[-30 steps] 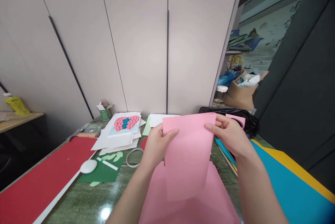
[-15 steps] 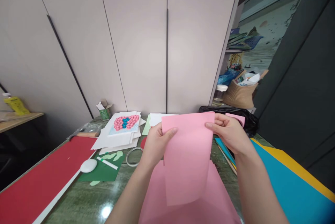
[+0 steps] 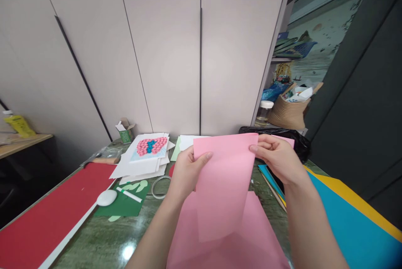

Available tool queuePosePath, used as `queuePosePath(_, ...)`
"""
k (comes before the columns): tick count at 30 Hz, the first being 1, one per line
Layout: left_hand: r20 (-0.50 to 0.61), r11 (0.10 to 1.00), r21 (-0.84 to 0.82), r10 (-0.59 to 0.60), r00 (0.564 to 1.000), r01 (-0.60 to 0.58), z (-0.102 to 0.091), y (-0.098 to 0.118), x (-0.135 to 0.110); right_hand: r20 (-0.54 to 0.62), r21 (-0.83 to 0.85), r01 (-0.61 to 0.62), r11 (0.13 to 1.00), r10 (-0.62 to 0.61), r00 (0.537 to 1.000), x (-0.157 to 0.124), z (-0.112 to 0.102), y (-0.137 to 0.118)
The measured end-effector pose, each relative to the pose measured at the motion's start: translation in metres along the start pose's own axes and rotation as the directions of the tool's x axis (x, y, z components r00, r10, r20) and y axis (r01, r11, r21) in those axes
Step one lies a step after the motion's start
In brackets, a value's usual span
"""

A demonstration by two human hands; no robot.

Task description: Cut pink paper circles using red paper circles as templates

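A sheet of pink paper (image 3: 224, 193) hangs upright in front of me, held by both hands at its upper part. My left hand (image 3: 188, 174) pinches its left edge, thumb on the near face. At the upper right corner, my right hand (image 3: 278, 156) grips the sheet between thumb and fingers. Below it lies a larger pink sheet (image 3: 264, 235) on the green table (image 3: 135, 231). The fingertips behind the paper are hidden.
On the left are red paper (image 3: 72, 202), dark green paper (image 3: 125, 208) with a glue stick-like white tube (image 3: 129, 195), a white oval object (image 3: 106, 197), a tape roll (image 3: 160, 187) and white sheets (image 3: 138, 170). Blue paper (image 3: 351, 218) and a black bag (image 3: 303, 149) are right.
The lower end of the held pink sheet has swung slightly up and left. My right hand has shifted a little to the right at the corner; the left hand keeps its grip.
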State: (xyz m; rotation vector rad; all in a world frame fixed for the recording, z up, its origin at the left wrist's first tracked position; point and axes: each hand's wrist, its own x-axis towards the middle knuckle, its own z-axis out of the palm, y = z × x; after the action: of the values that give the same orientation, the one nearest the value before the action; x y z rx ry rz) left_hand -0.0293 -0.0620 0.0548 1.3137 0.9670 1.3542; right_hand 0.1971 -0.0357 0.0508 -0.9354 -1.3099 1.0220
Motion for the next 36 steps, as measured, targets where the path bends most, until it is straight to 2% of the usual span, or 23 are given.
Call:
queuePosePath(5, 0.004, 1.000, -0.002, -0.003, 1.000, 0.003, 0.000, -0.001, 0.000, -0.014, -0.013, -0.001, 1.000, 0.001, 1.000, 0.001, 0.001, -0.001)
queuePosePath(16, 0.112, 1.000, 0.025, 0.009, 0.994, -0.012, -0.006, 0.000, 0.003, -0.004, 0.016, -0.033, 0.999, 0.033, 0.999, 0.001, 0.000, 0.000)
queuePosePath(24, 0.095, 0.999, -0.043, 0.020, 0.995, -0.016, -0.006, -0.009, 0.005, -0.084, 0.042, -0.019, 0.999, 0.023, 0.996, 0.001, 0.001, -0.002)
queuePosePath(36, 0.108, 0.999, -0.038, 0.022, 0.994, -0.018, -0.008, -0.011, 0.007, -0.051, 0.043, -0.037, 0.998, 0.039, 0.998, 0.001, 0.001, -0.001)
